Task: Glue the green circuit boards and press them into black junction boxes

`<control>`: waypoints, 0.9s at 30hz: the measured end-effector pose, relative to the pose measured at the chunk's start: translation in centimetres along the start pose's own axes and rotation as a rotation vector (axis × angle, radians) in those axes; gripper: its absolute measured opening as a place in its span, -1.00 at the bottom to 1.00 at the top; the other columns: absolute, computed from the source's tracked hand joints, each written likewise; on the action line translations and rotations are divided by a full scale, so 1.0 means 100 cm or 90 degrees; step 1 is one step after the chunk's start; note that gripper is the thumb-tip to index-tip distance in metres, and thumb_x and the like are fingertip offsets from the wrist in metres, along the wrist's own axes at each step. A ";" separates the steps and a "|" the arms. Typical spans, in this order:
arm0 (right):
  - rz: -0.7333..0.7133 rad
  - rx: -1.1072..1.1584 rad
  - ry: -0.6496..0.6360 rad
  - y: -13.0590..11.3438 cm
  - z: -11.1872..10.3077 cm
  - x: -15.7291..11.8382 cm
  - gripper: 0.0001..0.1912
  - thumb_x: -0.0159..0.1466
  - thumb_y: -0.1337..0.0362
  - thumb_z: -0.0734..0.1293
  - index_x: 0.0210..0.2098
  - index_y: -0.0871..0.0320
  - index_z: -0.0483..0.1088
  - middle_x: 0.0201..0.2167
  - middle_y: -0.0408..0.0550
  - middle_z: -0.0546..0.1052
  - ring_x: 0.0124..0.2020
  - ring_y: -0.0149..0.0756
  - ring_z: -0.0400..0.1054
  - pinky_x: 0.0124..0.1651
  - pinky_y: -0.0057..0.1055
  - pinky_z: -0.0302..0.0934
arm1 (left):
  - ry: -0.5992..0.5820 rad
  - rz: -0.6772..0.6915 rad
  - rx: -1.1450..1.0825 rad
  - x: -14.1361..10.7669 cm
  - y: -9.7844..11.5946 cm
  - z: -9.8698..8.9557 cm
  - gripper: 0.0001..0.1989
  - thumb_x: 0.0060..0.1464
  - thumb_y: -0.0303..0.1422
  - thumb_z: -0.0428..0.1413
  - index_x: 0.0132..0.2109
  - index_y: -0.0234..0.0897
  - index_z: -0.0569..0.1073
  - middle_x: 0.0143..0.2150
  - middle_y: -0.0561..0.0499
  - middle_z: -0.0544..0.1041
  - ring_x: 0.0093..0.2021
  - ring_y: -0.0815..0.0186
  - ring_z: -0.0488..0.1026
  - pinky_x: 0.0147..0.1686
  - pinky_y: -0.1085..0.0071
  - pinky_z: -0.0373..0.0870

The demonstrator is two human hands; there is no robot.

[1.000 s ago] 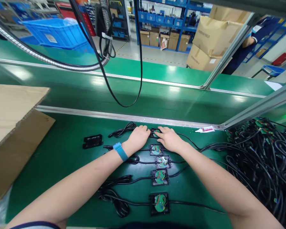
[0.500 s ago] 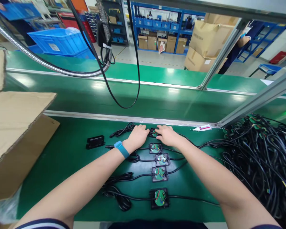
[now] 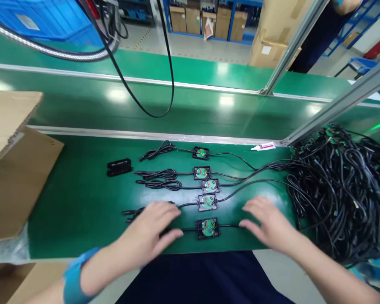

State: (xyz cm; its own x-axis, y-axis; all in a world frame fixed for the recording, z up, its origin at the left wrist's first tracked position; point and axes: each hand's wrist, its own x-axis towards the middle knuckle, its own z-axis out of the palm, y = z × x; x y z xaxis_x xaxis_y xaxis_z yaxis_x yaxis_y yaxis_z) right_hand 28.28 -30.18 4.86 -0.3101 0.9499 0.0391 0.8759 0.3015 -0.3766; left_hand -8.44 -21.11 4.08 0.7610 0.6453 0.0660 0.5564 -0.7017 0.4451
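Note:
Several open black housings with green circuit boards lie in a column on the green bench. The nearest housing (image 3: 207,228) sits between my hands, with a black cable running out of each side. My left hand (image 3: 156,226), a blue band on its wrist, hovers over the left cables with thumb and fingers apart and nothing held. On the other side, my right hand (image 3: 266,221) is spread near the right cable (image 3: 230,226); no object shows in it. The farthest housing (image 3: 200,153) lies near the back rail. A pair of black housing parts (image 3: 119,167) rests at the left.
A large tangle of black cables (image 3: 338,190) is heaped at the right. A white glue tube (image 3: 263,146) lies by the metal rail. A cardboard box (image 3: 22,181) stands at the left, and a black cable loop (image 3: 155,115) hangs above the bench. Another person stands beyond the frame.
Both hands have left the farthest housing and come back toward the near edge, moving apart to either side of the nearest housing. The view has tilted downward.

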 end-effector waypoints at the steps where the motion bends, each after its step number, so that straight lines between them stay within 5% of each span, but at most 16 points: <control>1: -0.012 -0.002 -0.042 -0.014 0.012 -0.005 -0.59 0.30 0.01 0.39 -0.02 0.18 0.47 -0.10 0.15 0.55 -0.09 -0.05 0.40 -0.01 -0.08 0.29 | -0.021 0.025 0.006 -0.007 0.013 0.011 -0.52 0.23 -0.04 0.11 0.15 -0.25 0.43 0.10 -0.21 0.51 0.11 0.06 0.42 0.15 0.11 0.34; 3: -0.016 -0.034 -0.109 -0.032 0.035 -0.009 -0.51 0.25 0.03 0.45 0.05 0.22 0.45 -0.12 0.15 0.54 -0.12 -0.04 0.40 -0.07 -0.12 0.31 | -0.060 0.050 0.040 -0.011 0.028 0.034 -0.41 0.14 -0.05 0.21 0.20 -0.30 0.39 0.09 -0.25 0.50 0.09 0.00 0.43 0.12 0.05 0.36; 5: -0.012 -0.064 -0.160 -0.039 0.050 -0.005 -0.70 0.31 0.16 0.41 -0.05 0.22 0.48 -0.23 0.07 0.53 -0.21 -0.11 0.41 -0.15 -0.21 0.30 | -0.099 0.049 0.084 -0.007 0.033 0.049 -0.60 0.18 -0.18 0.21 0.07 -0.31 0.46 -0.06 -0.20 0.55 -0.06 0.04 0.48 -0.02 0.09 0.42; 7: -0.019 -0.067 -0.186 -0.037 0.051 0.003 -0.85 0.39 0.27 0.30 -0.18 0.19 0.50 -0.32 -0.01 0.50 -0.28 -0.21 0.41 -0.21 -0.32 0.27 | -0.129 0.040 0.105 -0.001 0.031 0.054 -0.87 0.27 -0.32 0.10 -0.16 -0.29 0.49 -0.25 -0.09 0.53 -0.25 0.15 0.49 -0.21 0.22 0.43; 10: -0.021 -0.073 -0.159 -0.031 0.034 0.019 -0.77 0.45 0.26 0.21 -0.20 0.17 0.49 -0.28 -0.02 0.47 -0.33 -0.29 0.39 -0.26 -0.38 0.24 | -0.113 0.016 0.086 0.007 0.030 0.045 -0.73 0.36 -0.35 -0.05 -0.32 -0.26 0.43 -0.37 0.00 0.44 -0.39 0.27 0.42 -0.36 0.35 0.34; 15: 0.013 -0.113 -0.135 -0.026 0.021 0.046 -0.81 0.44 0.30 0.21 -0.14 0.19 0.46 -0.01 0.07 0.46 -0.18 -0.24 0.39 -0.17 -0.35 0.24 | -0.061 -0.089 0.152 0.023 0.033 0.037 -0.77 0.34 -0.35 -0.03 -0.28 -0.27 0.45 -0.30 -0.05 0.44 -0.29 0.21 0.42 -0.28 0.31 0.35; 21: 0.021 -0.178 -0.142 -0.014 0.033 0.053 -0.76 0.37 0.45 0.20 -0.05 0.22 0.44 -0.11 0.10 0.51 -0.06 -0.10 0.28 0.00 -0.23 0.16 | -0.045 -0.126 0.253 0.035 0.034 0.045 -0.83 0.22 -0.51 0.01 -0.11 -0.31 0.47 -0.14 -0.18 0.47 -0.11 0.02 0.38 -0.12 0.12 0.32; 27: 0.036 -0.211 -0.153 0.001 0.016 0.043 -0.82 0.26 0.46 0.29 -0.17 0.20 0.47 -0.17 0.11 0.50 -0.05 -0.05 0.27 0.02 -0.16 0.08 | -0.090 -0.079 0.280 0.040 0.022 0.037 -0.82 0.20 -0.54 -0.01 -0.30 -0.30 0.47 -0.32 -0.15 0.48 -0.18 0.03 0.37 -0.09 0.08 0.25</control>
State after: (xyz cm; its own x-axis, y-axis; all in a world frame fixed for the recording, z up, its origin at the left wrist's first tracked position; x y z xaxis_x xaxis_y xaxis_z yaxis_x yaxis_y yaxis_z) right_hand 26.43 -26.19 3.47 -0.3009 0.9312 -0.2057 0.9536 0.2967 -0.0520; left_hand -2.97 -21.21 2.04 0.7013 0.7059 -0.0994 0.7107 -0.7032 0.0197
